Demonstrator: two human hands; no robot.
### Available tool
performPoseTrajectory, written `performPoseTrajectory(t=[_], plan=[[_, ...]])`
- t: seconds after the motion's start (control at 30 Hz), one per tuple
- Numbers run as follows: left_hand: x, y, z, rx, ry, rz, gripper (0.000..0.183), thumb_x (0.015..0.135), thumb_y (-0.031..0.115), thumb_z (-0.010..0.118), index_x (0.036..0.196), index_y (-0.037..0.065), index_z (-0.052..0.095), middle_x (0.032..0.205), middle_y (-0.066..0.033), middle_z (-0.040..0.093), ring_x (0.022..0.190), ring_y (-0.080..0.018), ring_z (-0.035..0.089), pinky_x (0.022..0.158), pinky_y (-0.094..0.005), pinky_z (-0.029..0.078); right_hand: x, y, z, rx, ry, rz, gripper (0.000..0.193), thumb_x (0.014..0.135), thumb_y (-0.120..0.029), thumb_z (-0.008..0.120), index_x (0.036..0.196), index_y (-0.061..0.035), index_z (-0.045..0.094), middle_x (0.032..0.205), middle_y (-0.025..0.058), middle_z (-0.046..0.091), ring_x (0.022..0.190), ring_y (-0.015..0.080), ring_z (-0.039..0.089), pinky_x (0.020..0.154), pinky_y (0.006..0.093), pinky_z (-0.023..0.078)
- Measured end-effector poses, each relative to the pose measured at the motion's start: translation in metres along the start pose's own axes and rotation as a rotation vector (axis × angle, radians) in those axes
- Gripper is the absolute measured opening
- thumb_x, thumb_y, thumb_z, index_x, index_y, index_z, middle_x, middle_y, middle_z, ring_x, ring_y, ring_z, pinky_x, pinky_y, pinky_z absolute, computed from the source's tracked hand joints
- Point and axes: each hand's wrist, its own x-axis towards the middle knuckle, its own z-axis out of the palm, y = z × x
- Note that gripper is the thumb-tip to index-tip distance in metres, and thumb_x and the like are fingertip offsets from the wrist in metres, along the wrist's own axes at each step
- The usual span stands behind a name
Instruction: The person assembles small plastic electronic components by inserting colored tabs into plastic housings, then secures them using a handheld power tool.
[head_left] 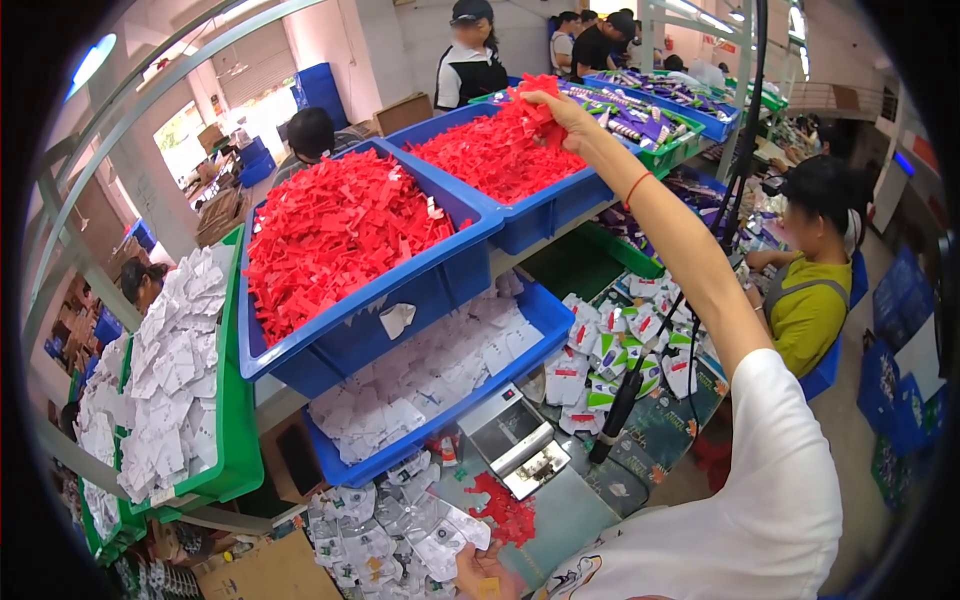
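Observation:
My right hand [563,113] reaches to the far side of a blue bin [550,205], closed round a clump of small flat red pieces [536,98]. More red pieces [480,155] fill the bin below it. Near the bottom edge, my left hand [487,574] is partly cut off; its fingers appear pinched on the edge of a white plastic piece [455,535], and a small yellowish patch shows on it. Beside that hand a flat heap of red pieces [505,512] lies on the table, before a silver device [530,462] with a metal bar.
Left stands a second blue bin [375,290] heaped with red pieces. Under it is a blue tray [545,315] of white pieces. Green crates [235,430] hold more white pieces. A black-handled tool [622,405] hangs on a cable. A person in a yellow-green top [815,325] sits at right.

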Motion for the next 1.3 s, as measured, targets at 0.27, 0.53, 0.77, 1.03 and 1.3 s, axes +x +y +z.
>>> performPoseTrajectory(t=[0.27, 0.53, 0.77, 1.03, 1.3], plan=[[-0.008, -0.023, -0.011, 0.095, -0.006, 0.1, 0.027, 0.083, 0.023, 0.05, 0.093, -0.003, 0.051, 0.076, -0.0057, 0.052, 0.07, -0.0151, 0.048, 0.064, -0.029, 0.043, -0.111, -0.009, -0.006, 0.219, -0.211, 0.094, 0.037, 0.077, -0.02, 0.059, 0.111, -0.0131, 0.047, 0.095, 0.0049, 0.056, 0.077, 0.0158, 0.058, 0.056, 0.0312, 0.05], [0.01, -0.003, -0.006, -0.898, 0.181, -0.333, 0.035, 0.071, -0.003, 0.05, 0.106, 0.002, 0.048, 0.103, -0.0075, 0.053, 0.095, -0.0178, 0.052, 0.087, -0.0327, 0.04, -0.262, 0.072, -0.006, 0.407, -0.519, 0.267, 0.051, 0.077, -0.019, 0.056, 0.122, -0.0069, 0.034, 0.114, 0.0147, 0.047, 0.099, 0.0292, 0.052, 0.084, 0.0439, 0.044], [0.021, 0.022, 0.0, -0.777, 0.183, -0.414, 0.035, 0.072, 0.004, 0.049, 0.107, 0.006, 0.049, 0.099, -0.0088, 0.058, 0.088, -0.0233, 0.059, 0.058, -0.0355, 0.05, -0.38, 0.22, -0.044, 0.443, -0.212, 0.63, 0.047, 0.071, -0.015, 0.065, 0.112, -0.0064, 0.044, 0.105, 0.0111, 0.054, 0.094, 0.0247, 0.056, 0.082, 0.0372, 0.047], [0.017, 0.0, -0.009, -0.87, 0.11, -0.429, 0.037, 0.07, 0.007, 0.048, 0.106, 0.002, 0.048, 0.102, -0.0103, 0.056, 0.091, -0.023, 0.057, 0.066, -0.0371, 0.05, -0.486, 0.329, -0.068, 0.227, 0.167, 0.793, 0.035, 0.073, -0.008, 0.065, 0.106, -0.008, 0.051, 0.094, 0.0029, 0.059, 0.084, 0.0148, 0.057, 0.076, 0.0307, 0.048], [-0.003, 0.031, 0.01, -0.203, -0.011, -0.157, 0.012, 0.082, 0.011, 0.048, 0.089, 0.001, 0.05, 0.069, -0.0017, 0.046, 0.064, -0.0127, 0.047, 0.059, -0.0247, 0.043, -0.483, 0.332, -0.055, -0.152, 0.106, 0.476, 0.049, 0.07, -0.018, 0.07, 0.111, -0.0041, 0.046, 0.093, 0.0049, 0.059, 0.081, 0.0111, 0.056, 0.072, 0.0249, 0.047]])
